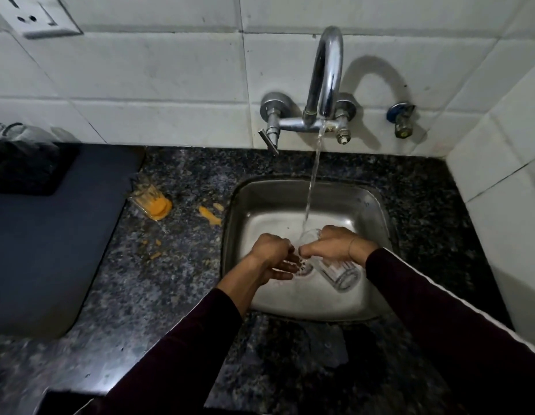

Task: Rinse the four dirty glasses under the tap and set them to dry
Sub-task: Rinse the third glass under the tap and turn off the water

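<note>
Glass [332, 265] tilted over sink [377, 205], gripped by right hand [329, 244], left hand [275, 256] loosely open just beside it

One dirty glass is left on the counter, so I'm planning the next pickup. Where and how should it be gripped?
Probably around the ribbed side wall of the dirty glass, coming from above with the left hand: it lies tipped over, its orange-soiled end toward the sink.
</note>
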